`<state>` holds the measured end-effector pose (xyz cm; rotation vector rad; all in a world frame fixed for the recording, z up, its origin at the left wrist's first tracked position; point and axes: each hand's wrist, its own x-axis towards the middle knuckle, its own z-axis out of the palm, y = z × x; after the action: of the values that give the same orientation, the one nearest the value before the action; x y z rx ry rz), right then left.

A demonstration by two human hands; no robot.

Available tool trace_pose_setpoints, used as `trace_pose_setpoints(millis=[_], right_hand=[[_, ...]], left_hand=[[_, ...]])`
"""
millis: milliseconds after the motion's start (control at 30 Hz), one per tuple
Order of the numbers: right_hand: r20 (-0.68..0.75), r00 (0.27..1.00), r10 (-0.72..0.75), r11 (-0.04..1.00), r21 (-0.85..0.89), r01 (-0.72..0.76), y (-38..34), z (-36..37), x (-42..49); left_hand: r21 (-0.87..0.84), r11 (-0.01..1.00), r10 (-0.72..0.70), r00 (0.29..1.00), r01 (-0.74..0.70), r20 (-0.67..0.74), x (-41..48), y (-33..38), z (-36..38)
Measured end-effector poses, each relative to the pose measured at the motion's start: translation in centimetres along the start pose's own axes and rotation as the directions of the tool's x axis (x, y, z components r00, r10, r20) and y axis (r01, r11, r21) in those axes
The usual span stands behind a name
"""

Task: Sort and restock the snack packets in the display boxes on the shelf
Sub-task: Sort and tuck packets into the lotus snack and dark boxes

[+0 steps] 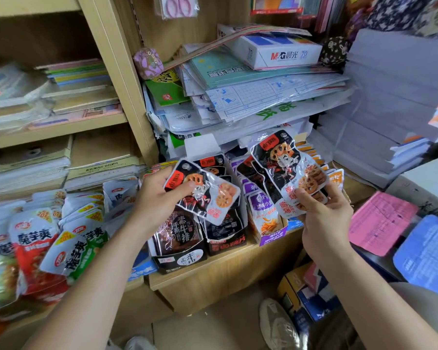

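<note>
Left hand (159,197) pinching 1 black snack packet (208,198) just above the black display box (226,242), right hand (325,215) gripping matching packets (287,168) right of that box

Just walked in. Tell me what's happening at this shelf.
A person is sorting snack packets at a wooden shelf. The left hand holds a black lotus-root packet over the black display boxes; the right hand grips a few matching packets above the purple display box. The boxes hold packets, and red and green packets lie heaped at the left.
</note>
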<state>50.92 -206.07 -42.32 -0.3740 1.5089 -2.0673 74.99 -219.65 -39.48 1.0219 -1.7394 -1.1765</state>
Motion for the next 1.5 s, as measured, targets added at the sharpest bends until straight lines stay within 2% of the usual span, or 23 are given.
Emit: trace_pose_setpoints(millis=[133, 233, 300, 367, 467, 633, 767, 800, 833, 900, 933, 1000, 1067, 1167, 1233, 1333, 1400, 1500], right_hand=[[0.003, 1.000, 0.002, 1.000, 0.008, -0.002, 0.0, 0.1, 0.1], [0.018, 1.000, -0.003, 1.000, 0.008, 0.003, 0.1, 0.2, 0.0], [0.021, 1.000, -0.003, 1.000, 0.004, 0.003, 0.1, 0.2, 0.0], [0.021, 1.000, -0.003, 1.000, 0.003, 0.003, 0.2, 0.1, 0.1], [0.031, 0.999, -0.014, 1.000, -0.014, 0.014, 0.2, 0.1, 0.3], [0.078, 0.997, -0.019, 1.000, -0.002, 0.020, 0.1, 0.1, 0.2], [0.168, 0.986, 0.021, 0.999, 0.046, -0.029, 0.0, 0.0, -0.1], [0.197, 0.980, 0.032, 0.997, 0.056, -0.044, 0.0, 0.0, -0.1], [0.224, 0.974, 0.039, 0.997, 0.059, -0.054, 0.0, 0.0, -0.2], [0.267, 0.963, 0.041, 0.997, 0.054, -0.058, 0.1, 0.2, -0.4], [0.281, 0.959, 0.041, 0.998, 0.041, -0.054, 0.3, 0.2, -0.4], [0.310, 0.950, 0.039, 0.999, 0.008, -0.044, 0.4, 0.4, -0.6], [0.363, 0.931, 0.043, 0.999, -0.042, -0.029, 0.6, 0.6, -1.0], [0.444, 0.896, 0.016, 0.988, -0.146, 0.055, 1.0, 1.1, -1.7], [0.462, 0.887, 0.000, 0.980, -0.175, 0.091, 1.3, 1.2, -2.0], [0.459, 0.888, 0.035, 0.987, -0.158, 0.043, 1.5, 1.1, -1.7], [0.458, 0.888, 0.042, 0.989, -0.144, 0.028, 1.5, 1.2, -1.5], [0.380, 0.925, -0.020, 0.986, -0.147, 0.082, 1.9, 1.2, -1.0]], left_hand=[[0.212, 0.965, 0.148, 0.988, -0.156, 0.054, 0.4, -0.3, 1.0], [0.364, 0.905, 0.183, 0.973, -0.222, 0.140, 0.6, -1.1, 2.5], [0.552, 0.769, 0.218, 0.945, -0.320, 0.244, 0.9, -2.0, 3.3], [0.669, 0.635, 0.258, 0.922, -0.386, 0.288, 1.1, -2.6, 3.6], [0.711, 0.585, 0.325, 0.916, -0.390, 0.236, 1.3, -2.6, 3.4], [0.787, 0.543, 0.250, 0.951, -0.293, 0.182, 1.2, -2.8, 3.3], [0.840, 0.497, 0.291, 0.954, -0.219, 0.076, 1.1, -2.8, 4.0], [0.819, 0.527, 0.302, 0.951, -0.225, 0.067, 1.0, -2.8, 4.2], [0.757, 0.611, 0.303, 0.952, -0.231, 0.046, 0.7, -2.6, 4.4], [0.509, 0.837, 0.247, 0.969, -0.200, -0.026, 0.2, -1.8, 4.5], [0.365, 0.913, 0.216, 0.974, -0.180, -0.061, 0.0, -1.3, 4.5], [0.126, 0.980, 0.167, 0.983, -0.156, -0.080, -0.3, -0.4, 4.3], [0.001, 0.993, 0.121, 0.992, -0.121, -0.024, -0.6, 0.2, 4.1], [0.071, 0.993, 0.091, 0.996, -0.092, 0.017, -0.9, 0.4, 4.1], [0.041, 0.998, 0.052, 0.999, -0.052, -0.009, -0.8, 0.2, 4.0], [-0.106, 0.994, -0.023, 0.998, 0.017, -0.055, -0.5, 0.0, 3.6], [-0.213, 0.976, -0.075, 0.988, 0.045, -0.135, 0.0, -0.2, 3.3], [-0.346, 0.937, -0.145, 0.957, 0.052, -0.250, 0.5, -0.1, 2.3]])
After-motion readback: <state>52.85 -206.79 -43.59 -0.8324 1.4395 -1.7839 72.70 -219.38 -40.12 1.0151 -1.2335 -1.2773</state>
